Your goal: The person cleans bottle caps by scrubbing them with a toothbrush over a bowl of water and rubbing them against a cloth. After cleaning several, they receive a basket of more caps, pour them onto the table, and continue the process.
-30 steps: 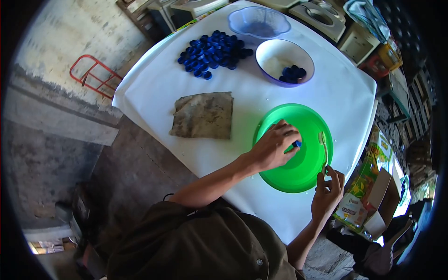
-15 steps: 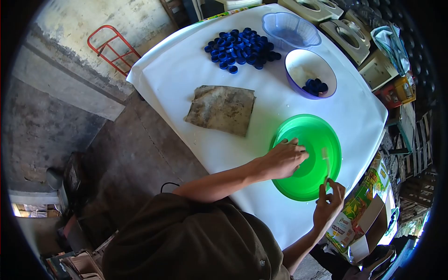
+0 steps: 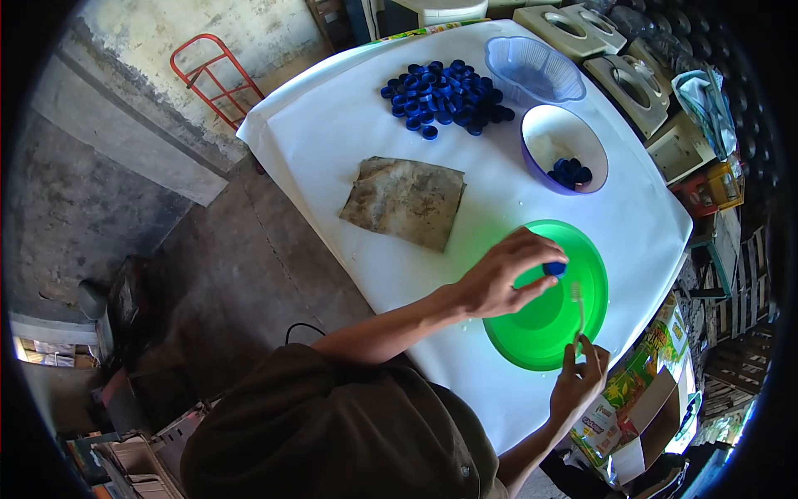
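Note:
Over the green basin [image 3: 532, 349], my left hand [image 3: 509, 273] pinches a blue bottle cap [image 3: 554, 269] between thumb and fingertips. A pale toothbrush [image 3: 580, 312] is gripped by its handle in my right hand [image 3: 582, 378], at the basin's near right edge. Its bristled head points away from me, just below the cap and apart from it. Beyond the basin stands a purple bowl with a white inside [image 3: 544, 125], holding several blue caps [image 3: 570, 173] and something whitish. A large heap of blue caps [image 3: 445, 96] lies farther back on the white table cover [image 3: 307, 158].
A stained, folded cloth [image 3: 403, 204] lies left of the basin. At the back is a translucent plastic container [image 3: 534, 71]. Cream-coloured appliance casings [image 3: 619, 83] crowd the far right side. An open cardboard box [image 3: 644, 416] sits beside the table at right; a red hand truck [image 3: 218, 79] leans at left.
My left hand has risen and turned, bringing the blue cap into sight between its fingers. The toothbrush stays in my right hand over the basin. The view has shifted slightly.

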The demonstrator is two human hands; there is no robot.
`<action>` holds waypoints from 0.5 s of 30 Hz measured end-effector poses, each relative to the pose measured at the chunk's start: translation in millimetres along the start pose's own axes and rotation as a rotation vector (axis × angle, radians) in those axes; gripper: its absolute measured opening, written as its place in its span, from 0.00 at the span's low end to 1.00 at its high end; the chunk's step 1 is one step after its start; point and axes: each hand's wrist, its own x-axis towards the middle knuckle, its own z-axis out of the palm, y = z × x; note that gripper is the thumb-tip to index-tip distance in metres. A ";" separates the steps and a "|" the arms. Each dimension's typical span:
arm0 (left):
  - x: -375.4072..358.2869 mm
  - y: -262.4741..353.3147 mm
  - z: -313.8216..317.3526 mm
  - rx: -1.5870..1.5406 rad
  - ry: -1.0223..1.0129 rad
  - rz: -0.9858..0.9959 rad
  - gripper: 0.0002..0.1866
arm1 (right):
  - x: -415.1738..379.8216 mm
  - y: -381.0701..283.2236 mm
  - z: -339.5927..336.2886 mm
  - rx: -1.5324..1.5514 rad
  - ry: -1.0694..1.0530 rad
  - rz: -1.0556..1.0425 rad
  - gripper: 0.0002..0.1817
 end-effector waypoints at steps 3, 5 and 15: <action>-2.2 -7.6 -29.2 0.125 0.182 -0.068 0.18 | 0.2 -4.1 -10.6 -0.026 -0.110 -0.017 0.15; -13.1 -26.3 -46.8 0.290 0.241 -0.131 0.18 | -0.7 -6.6 -15.2 -0.015 -0.206 0.058 0.16; -99.4 -103.0 -129.4 0.908 0.297 -0.416 0.17 | 3.1 0.3 -17.8 0.193 -0.154 0.168 0.15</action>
